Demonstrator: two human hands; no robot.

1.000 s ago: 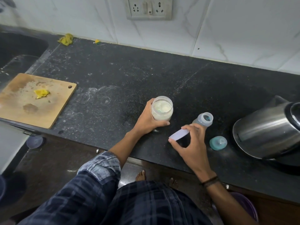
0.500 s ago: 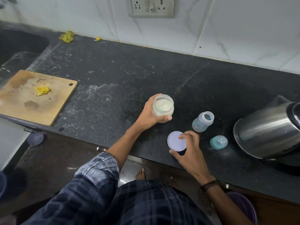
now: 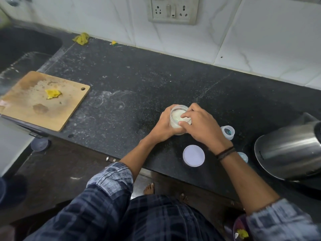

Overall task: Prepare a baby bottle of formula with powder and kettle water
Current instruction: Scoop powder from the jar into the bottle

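A clear jar of white formula powder [image 3: 175, 114] stands open on the black counter [image 3: 132, 87]. My left hand [image 3: 162, 126] grips its side. My right hand [image 3: 199, 126] is over the jar's mouth with fingertips reaching inside; whether they hold anything is hidden. The jar's pale lid [image 3: 193, 155] lies flat near the counter's front edge. The open baby bottle [image 3: 227, 132] stands just right of my right hand. Its teal cap [image 3: 243, 156] peeks out behind my right wrist. A steel kettle [image 3: 288, 153] sits at the right edge.
A wooden cutting board [image 3: 45, 100] with a yellow scrap lies at the left, beside a dark sink [image 3: 20, 46]. A wall socket [image 3: 172, 10] is on the tiled wall behind. A yellow cloth [image 3: 81, 38] lies at the counter's back.
My right hand set the lid down on the counter and moved left and up to the jar's mouth. The left hand kept hold of the jar.
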